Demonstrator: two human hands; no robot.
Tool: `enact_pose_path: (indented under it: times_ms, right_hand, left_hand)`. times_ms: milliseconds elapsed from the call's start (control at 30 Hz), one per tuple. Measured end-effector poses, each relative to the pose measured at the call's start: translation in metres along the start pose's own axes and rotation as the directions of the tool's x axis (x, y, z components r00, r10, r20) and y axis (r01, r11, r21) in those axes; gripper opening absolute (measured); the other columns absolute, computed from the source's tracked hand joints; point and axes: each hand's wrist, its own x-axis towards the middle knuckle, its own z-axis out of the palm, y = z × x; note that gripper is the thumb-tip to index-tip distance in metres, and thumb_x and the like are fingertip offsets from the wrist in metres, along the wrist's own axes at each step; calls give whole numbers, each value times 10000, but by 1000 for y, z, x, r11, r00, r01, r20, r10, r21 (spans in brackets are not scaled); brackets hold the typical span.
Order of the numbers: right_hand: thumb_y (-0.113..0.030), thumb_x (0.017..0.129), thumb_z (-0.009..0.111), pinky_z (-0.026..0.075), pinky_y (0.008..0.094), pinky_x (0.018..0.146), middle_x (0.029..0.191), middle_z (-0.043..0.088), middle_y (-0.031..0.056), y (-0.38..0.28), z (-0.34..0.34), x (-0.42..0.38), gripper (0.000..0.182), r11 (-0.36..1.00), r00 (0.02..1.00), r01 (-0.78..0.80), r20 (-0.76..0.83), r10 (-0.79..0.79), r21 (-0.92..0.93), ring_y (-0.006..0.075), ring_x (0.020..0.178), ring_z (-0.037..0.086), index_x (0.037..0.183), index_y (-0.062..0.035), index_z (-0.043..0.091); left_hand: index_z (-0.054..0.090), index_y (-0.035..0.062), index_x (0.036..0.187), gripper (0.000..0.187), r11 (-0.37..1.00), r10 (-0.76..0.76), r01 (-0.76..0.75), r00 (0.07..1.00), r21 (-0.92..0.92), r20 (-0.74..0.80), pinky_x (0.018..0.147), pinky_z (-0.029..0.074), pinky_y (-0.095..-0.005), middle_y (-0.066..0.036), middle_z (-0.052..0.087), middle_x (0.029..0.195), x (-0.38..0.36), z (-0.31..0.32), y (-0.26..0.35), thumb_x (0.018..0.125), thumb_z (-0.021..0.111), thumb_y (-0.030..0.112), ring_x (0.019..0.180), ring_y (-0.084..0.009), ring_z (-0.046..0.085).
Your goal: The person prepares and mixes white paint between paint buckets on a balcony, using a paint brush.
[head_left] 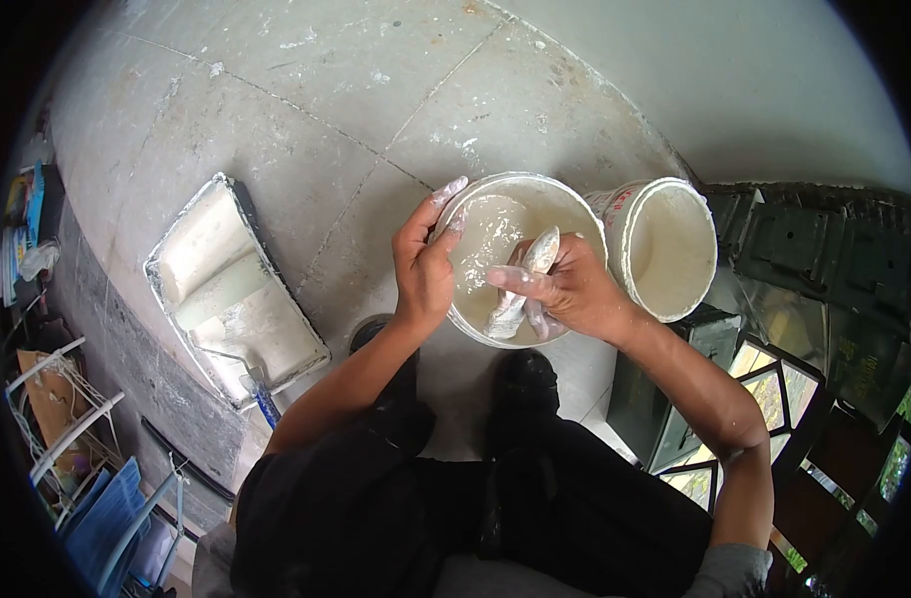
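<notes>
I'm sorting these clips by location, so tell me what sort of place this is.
Probably a room being painted or plastered: a paint tray with a roller lies on the spattered floor, beside two white-coated buckets.

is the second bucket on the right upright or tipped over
Tipped: the second bucket lies tilted toward the camera, its open mouth and pale inside showing, beside the bowl.

Left hand [423, 267] grips bucket [475, 204] rim; right hand [565, 289] holds paint-coated brush [520, 289]
</notes>
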Motion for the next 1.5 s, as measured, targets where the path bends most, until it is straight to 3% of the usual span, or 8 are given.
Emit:
enact_pose_path:
  times_ms: [133,233,400,600,800,900,1300,1500]
  right_hand:
    - [-231,877,682,452,253,539,689,650,61,-29,-13,-7,254,978,993,-85,-97,67,-192,85,572,561,831,18,657]
    - [-122,894,643,431,237,555,700,626,22,-35,-26,-12,141,935,973,87,-171,-153,-343,62,607,558,848,11,659]
    - [-2,740,647,490,377,782,980,589,160,-30,-36,-26,189,754,976,153,-23,-217,-639,334,929,593,927,22,658]
    - [4,741,644,517,401,770,1039,561,196,-34,-51,-31,250,581,975,213,132,-178,-785,369,880,617,989,34,642]
    - [-52,743,685,527,397,733,909,640,175,-52,-60,-37,187,55,986,25,16,-167,-998,332,816,653,919,9,669]
    - [-137,760,676,525,409,703,800,649,184,-68,-56,-36,217,-140,990,-98,-111,91,-985,348,753,654,900,24,639]
    - [-166,855,619,505,451,649,669,608,218,-54,-71,-53,245,152,999,53,52,-6,-987,381,693,632,1006,16,555]
    - [-70,786,633,514,451,624,676,624,192,-49,-68,-71,227,58,998,56,56,13,-997,381,675,637,981,9,550]
  left_hand:
    - [552,-82,1217,379,1000,28,-28,998,-6,-55,929,410,-258,-113,627,1113,-3,3,-2,850,490,-15,1023,-137,556]
    - [556,-77,1217,356,1000,27,-26,998,16,-59,927,409,-254,-110,630,1110,-4,4,2,874,503,4,1023,-132,554]
    - [560,-71,1218,340,999,30,-27,997,37,-67,927,411,-255,-105,635,1104,-4,5,3,893,522,23,1022,-126,554]
    - [557,-73,1220,335,1000,14,-12,997,22,-75,931,408,-255,-101,632,1109,-3,7,4,902,527,30,1025,-125,554]
    - [557,-73,1220,336,1000,1,-1,997,9,-75,927,407,-250,-99,630,1113,-3,6,2,899,536,27,1023,-121,552]
    - [558,-70,1219,336,1000,-7,7,997,3,-76,922,408,-248,-95,631,1109,-2,7,2,899,539,29,1018,-117,552]
    - [542,-66,1240,345,1000,-20,19,999,-25,-37,921,408,-239,-87,621,1131,-3,3,1,908,526,25,1030,-112,550]
    - [551,-72,1221,332,1000,-14,13,999,-11,-52,913,415,-246,-88,627,1110,-3,5,1,904,534,24,1021,-112,548]
